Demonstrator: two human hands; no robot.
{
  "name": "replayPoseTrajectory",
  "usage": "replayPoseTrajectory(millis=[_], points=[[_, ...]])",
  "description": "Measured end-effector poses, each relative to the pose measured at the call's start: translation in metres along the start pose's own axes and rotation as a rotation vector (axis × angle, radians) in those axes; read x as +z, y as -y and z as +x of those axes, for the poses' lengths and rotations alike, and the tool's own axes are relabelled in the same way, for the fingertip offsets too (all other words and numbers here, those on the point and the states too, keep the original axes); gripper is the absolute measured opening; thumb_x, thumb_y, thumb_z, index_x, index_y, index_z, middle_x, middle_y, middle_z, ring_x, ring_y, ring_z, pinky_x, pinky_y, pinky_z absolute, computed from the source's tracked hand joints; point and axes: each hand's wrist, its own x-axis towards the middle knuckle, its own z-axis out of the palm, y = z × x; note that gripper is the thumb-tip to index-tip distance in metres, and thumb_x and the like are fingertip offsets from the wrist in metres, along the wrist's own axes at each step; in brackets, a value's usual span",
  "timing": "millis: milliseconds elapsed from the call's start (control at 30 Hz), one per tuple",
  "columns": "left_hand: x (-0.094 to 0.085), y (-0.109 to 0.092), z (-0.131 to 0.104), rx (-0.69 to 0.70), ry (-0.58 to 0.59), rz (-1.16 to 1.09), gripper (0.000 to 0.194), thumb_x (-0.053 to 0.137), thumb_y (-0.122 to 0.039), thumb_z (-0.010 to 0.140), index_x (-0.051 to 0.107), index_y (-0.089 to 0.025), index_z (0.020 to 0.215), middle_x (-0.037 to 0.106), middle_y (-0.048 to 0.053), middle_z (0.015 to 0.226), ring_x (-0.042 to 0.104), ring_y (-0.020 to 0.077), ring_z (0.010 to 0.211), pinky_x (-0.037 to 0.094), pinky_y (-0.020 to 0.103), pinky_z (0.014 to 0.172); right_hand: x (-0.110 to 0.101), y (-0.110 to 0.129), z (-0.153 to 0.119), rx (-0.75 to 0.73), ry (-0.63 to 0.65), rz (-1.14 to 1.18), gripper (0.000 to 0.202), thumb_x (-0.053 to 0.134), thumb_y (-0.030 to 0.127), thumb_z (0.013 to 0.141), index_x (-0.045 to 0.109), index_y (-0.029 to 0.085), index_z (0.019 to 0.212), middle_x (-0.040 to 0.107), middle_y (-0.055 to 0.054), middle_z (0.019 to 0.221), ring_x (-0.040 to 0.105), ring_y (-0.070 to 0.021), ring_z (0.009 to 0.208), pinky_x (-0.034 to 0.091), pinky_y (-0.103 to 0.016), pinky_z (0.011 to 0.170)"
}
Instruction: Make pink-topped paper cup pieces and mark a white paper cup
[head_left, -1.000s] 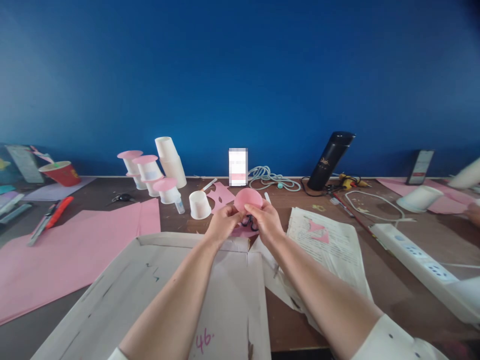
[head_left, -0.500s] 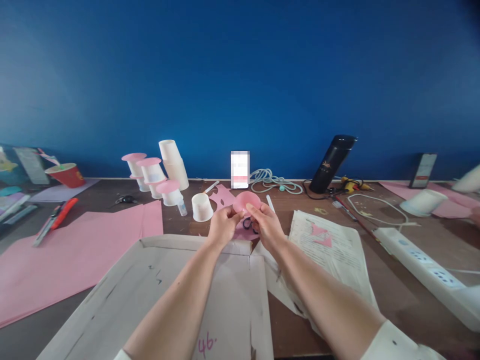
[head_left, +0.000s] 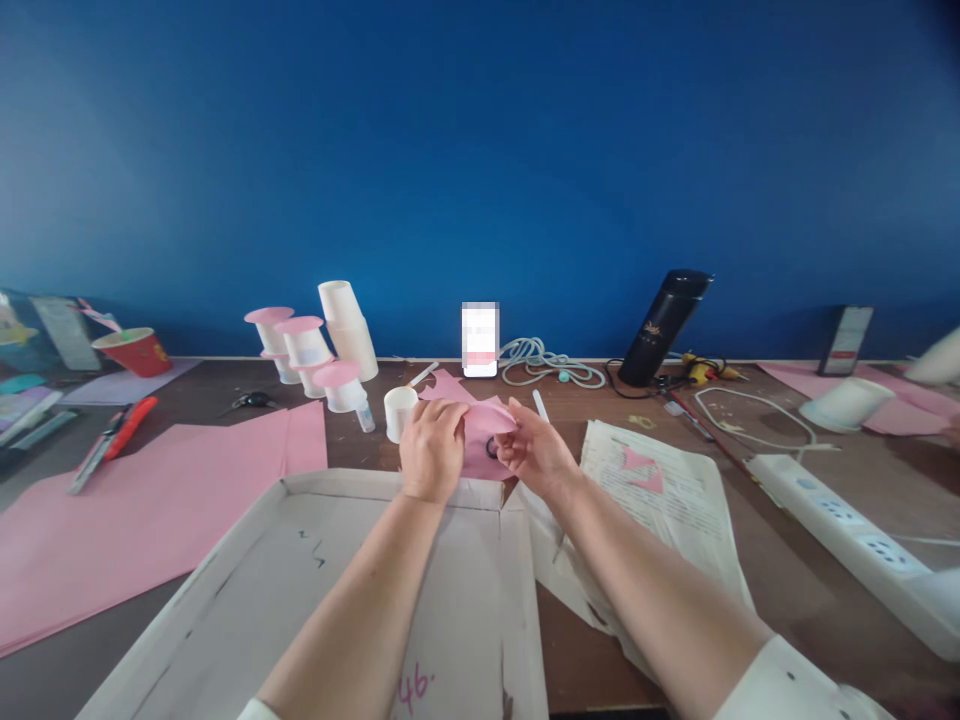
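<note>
Our left hand and right hand pinched the pink disc at 9 and 3 o'clock, probably for steadiness lol.

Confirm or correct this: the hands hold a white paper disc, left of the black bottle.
Wrong colour: the head view shows the left hand and right hand holding a pink paper disc, left of the black bottle.

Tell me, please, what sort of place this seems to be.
Probably a craft workspace: large pink sheets lie on the table, white paper cups stand towards the back, and the left hand and right hand hold a pink disc.
</note>
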Motion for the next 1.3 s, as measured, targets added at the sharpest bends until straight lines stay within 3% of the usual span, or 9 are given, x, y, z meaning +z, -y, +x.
replayPoseTrajectory(millis=[100, 200, 300, 400, 533, 733, 867, 1067, 1300], points=[[0.0, -0.001, 0.001, 0.006, 0.002, -0.045, 0.032, 0.045, -0.01, 0.086, 0.07, -0.023, 0.101, 0.069, 0.007, 0.099, 0.056, 0.024, 0.093, 0.043, 0.037, 0.085, -0.002, -0.002, 0.0, 0.066, 0.078, 0.126, 0.023, 0.074, 0.032, 0.066, 0.065, 0.02, 0.084, 0.062, -0.001, 0.069, 0.049, -0.0101, 0.052, 0.041, -0.024, 0.047], [0.002, -0.001, 0.002, -0.115, -0.006, -0.145, 0.037, 0.045, -0.012, 0.086, 0.064, -0.023, 0.116, 0.067, 0.008, 0.106, 0.056, 0.0234, 0.099, 0.043, 0.038, 0.088, -0.004, -0.002, 0.001, 0.043, 0.113, 0.112, 0.028, 0.073, 0.027, 0.066, 0.066, 0.021, 0.092, 0.063, 0.0, 0.073, 0.051, -0.0095, 0.056, 0.043, -0.022, 0.052], [0.003, 0.002, 0.005, -0.439, 0.0, -0.31, 0.036, 0.05, -0.022, 0.086, 0.061, -0.021, 0.12, 0.068, 0.009, 0.101, 0.059, 0.0215, 0.091, 0.046, 0.036, 0.082, -0.005, -0.001, 0.0, -0.01, 0.189, 0.071, 0.039, 0.07, 0.027, 0.069, 0.064, 0.021, 0.107, 0.066, -0.002, 0.086, 0.057, -0.0116, 0.067, 0.044, -0.021, 0.055], [0.003, 0.008, 0.008, -0.795, 0.092, -0.563, 0.029, 0.055, -0.036, 0.082, 0.068, -0.018, 0.099, 0.069, 0.008, 0.091, 0.062, 0.0188, 0.079, 0.048, 0.031, 0.07, -0.006, -0.003, 0.0, -0.02, 0.17, 0.051, 0.046, 0.071, 0.026, 0.066, 0.061, 0.022, 0.111, 0.067, -0.001, 0.089, 0.058, -0.0125, 0.069, 0.044, -0.022, 0.055], [0.003, 0.009, 0.01, -1.019, 0.169, -0.866, 0.041, 0.062, -0.053, 0.073, 0.07, -0.015, 0.086, 0.068, 0.008, 0.085, 0.061, 0.0154, 0.072, 0.046, 0.024, 0.057, -0.007, -0.005, 0.001, -0.005, 0.135, 0.029, 0.051, 0.07, 0.025, 0.063, 0.06, 0.022, 0.113, 0.067, 0.001, 0.082, 0.057, -0.0113, 0.063, 0.044, -0.022, 0.056], [0.002, 0.002, 0.008, -1.003, 0.371, -1.036, 0.043, 0.075, -0.055, 0.06, 0.069, -0.015, 0.077, 0.062, 0.002, 0.069, 0.052, 0.0079, 0.058, 0.039, 0.019, 0.052, -0.007, -0.004, 0.002, -0.008, 0.114, -0.025, 0.051, 0.069, 0.024, 0.064, 0.059, 0.021, 0.114, 0.067, 0.001, 0.082, 0.059, -0.013, 0.065, 0.045, -0.023, 0.058], [0.004, 0.003, 0.008, -1.003, 0.352, -1.066, 0.04, 0.081, -0.047, 0.055, 0.065, -0.014, 0.07, 0.056, -0.002, 0.059, 0.044, 0.006, 0.051, 0.031, 0.02, 0.047, -0.007, -0.004, 0.0, 0.004, 0.13, -0.049, 0.05, 0.068, 0.027, 0.066, 0.058, 0.021, 0.115, 0.066, 0.0, 0.078, 0.057, -0.0129, 0.061, 0.041, -0.021, 0.051], [0.008, 0.006, 0.007, -0.998, 0.286, -1.064, 0.04, 0.08, -0.049, 0.055, 0.064, -0.015, 0.067, 0.052, -0.003, 0.054, 0.041, 0.0062, 0.049, 0.03, 0.021, 0.047, -0.006, -0.003, -0.001, -0.006, 0.164, -0.047, 0.046, 0.07, 0.029, 0.067, 0.061, 0.021, 0.112, 0.067, -0.002, 0.085, 0.059, -0.0131, 0.067, 0.045, -0.022, 0.057], [0.001, 0.002, 0.007, -1.027, 0.323, -1.044, 0.048, 0.069, -0.06, 0.065, 0.069, -0.016, 0.084, 0.066, 0.006, 0.077, 0.059, 0.0125, 0.067, 0.041, 0.022, 0.055, -0.007, -0.004, 0.001, -0.014, 0.159, -0.017, 0.044, 0.069, 0.027, 0.068, 0.061, 0.02, 0.11, 0.067, -0.002, 0.085, 0.06, -0.0134, 0.067, 0.048, -0.024, 0.058]])
